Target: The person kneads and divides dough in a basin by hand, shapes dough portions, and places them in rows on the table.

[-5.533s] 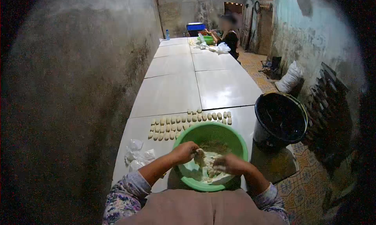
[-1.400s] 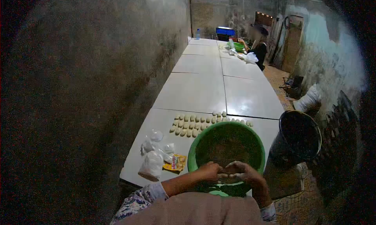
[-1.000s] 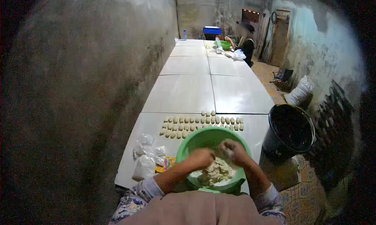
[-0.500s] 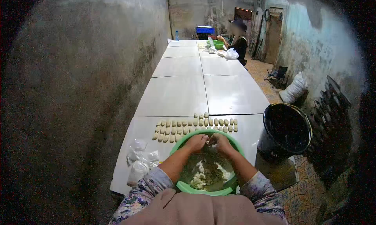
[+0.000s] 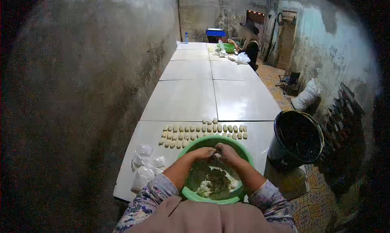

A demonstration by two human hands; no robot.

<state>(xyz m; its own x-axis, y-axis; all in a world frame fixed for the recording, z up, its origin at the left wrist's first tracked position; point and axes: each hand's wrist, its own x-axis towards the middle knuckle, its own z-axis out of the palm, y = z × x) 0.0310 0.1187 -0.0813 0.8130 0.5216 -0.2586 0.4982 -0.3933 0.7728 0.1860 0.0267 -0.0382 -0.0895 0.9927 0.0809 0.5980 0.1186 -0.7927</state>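
The 2 hands meet over the far half of the green bowl (image 5: pixel 207 141), which stands on the near end of the white table (image 5: pixel 178 101) close against the person. The left hand (image 5: pixel 204 152) and the right hand (image 5: pixel 228 152) come in from either side, fingers bent and fingertips brought together at about the middle. A small pale bit shows by the right fingers, yet it is too small and blurred to tell whether either hand grips it, or how far the fingers are closed. The lumpy pale mix (image 5: pixel 217 182) lies in the near part of the bowl, below and apart from the hands, darker at its middle, perhaps from shadow. Just beyond the bowl, the small oblong dough pieces (image 5: pixel 204 128) lie in rows on the table; plastic bags (image 5: pixel 144 176) sit to the left and a black bucket (image 5: pixel 298 131) stands to the right. The step in hand appears to be working a small portion between the fingertips, away from the bulk of the mix. The next move seems to call for light finger pressure and for both hands to stay inside the rim, so that any crumbs drop into the bowl and the nearest dough pieces are not knocked.
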